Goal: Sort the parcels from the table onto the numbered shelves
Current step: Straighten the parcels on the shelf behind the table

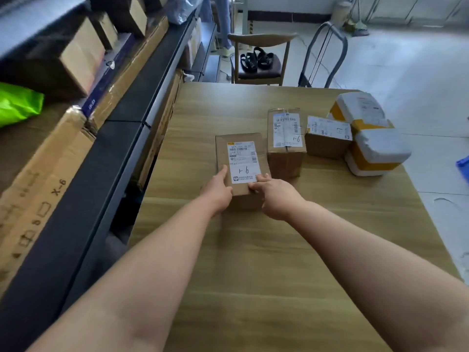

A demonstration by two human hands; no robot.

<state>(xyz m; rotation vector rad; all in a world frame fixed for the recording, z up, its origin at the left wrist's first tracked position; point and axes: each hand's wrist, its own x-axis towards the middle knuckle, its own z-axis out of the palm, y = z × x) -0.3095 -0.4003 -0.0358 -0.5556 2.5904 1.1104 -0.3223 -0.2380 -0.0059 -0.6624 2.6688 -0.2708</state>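
Fingers (223,174) of the left hand (217,191) curl round the near left corner of a cardboard box (222,151) — thumb laid on top beside the white label (243,161), the rest hidden down the side. Right hand (275,198) grasps the near right corner, fingertips pressing on the label's lower right corner. Both hands gripping, neither loose. Label reads "1-6" in handwriting.

Box lies broad side up near the left edge of the table (253,275), about halfway along it. Cannot tell whether its base rests on the wood or sits just off it.

Just right of it, with a narrow gap, a second box (285,158) stands taller, also marked 1-6. A smaller third box (326,148) is beside that, toward the right edge. Against the third box, at the right edge, a white foam box (380,146) banded in yellow tape; a second foam box (360,107) behind it, nearer the far right corner.

Shelves (111,158) run along the table's left edge — dark rails, brown cartons, a green bag (17,104) on the upper level.

Beyond the far edge: a wooden chair (261,38) with black sandals (256,59) on the seat, and a trolley (304,80) beside it.
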